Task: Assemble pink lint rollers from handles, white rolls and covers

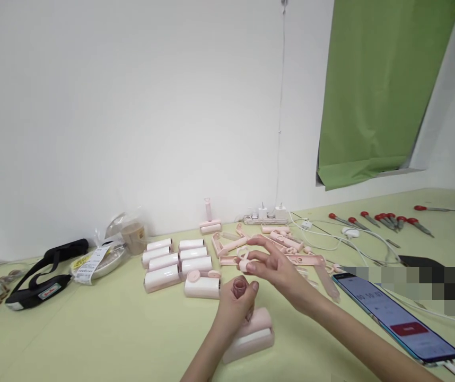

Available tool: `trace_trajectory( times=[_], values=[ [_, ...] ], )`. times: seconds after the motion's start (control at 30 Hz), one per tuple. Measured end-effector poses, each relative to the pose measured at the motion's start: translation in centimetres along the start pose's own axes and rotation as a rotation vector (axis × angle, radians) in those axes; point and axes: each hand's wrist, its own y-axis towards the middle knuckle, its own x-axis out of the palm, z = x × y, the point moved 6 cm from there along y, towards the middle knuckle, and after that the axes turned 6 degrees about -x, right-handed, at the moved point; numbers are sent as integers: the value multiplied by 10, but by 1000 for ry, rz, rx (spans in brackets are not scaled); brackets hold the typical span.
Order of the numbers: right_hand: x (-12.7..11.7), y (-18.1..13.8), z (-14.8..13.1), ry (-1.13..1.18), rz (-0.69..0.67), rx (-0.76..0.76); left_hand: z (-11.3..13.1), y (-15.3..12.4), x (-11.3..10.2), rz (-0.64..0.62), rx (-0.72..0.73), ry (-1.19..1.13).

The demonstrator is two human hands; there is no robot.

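My left hand [231,313] is closed around the translucent tube handle [239,287] of a pink lint roller. Its open round end points up out of my fist. Below the fist lies the lint roller's head [251,339], a white roll under a pink cover, resting on the table. My right hand [273,265] pinches a small pale pink cap with a loop [244,260] between thumb and fingers. The cap is just above and apart from the tube's open end. Close by on the left, a white roll [202,287] has small round pink pieces on it.
Several white rolls [163,276] stand in rows at the left. Loose pink parts [231,245] lie behind my hands, near a power strip [265,218]. A phone [398,318] lies at right, with cables and red-handled screwdrivers [390,220] beyond. A black strap [48,281] lies far left.
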Motion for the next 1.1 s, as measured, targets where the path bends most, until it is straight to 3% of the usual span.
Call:
trace_trajectory(
  times=[0.13, 0.33, 0.6, 0.87, 1.1],
  values=[
    [20, -7, -3, -52, -120, -62, 0, 1, -1, 23, -10, 73],
    [22, -6, -8, -245, -157, -130, 2, 0, -2, 15, -12, 89],
    [14, -13, -3, -449, -34, -205, -1, 1, -2, -33, -6, 73],
    [26, 4, -7, -374, -168, -129, -1, 2, -2, -16, 8, 90],
    [26, 1, 1, -175, -64, -104, -1, 0, -2, 16, -12, 88]
  ],
)
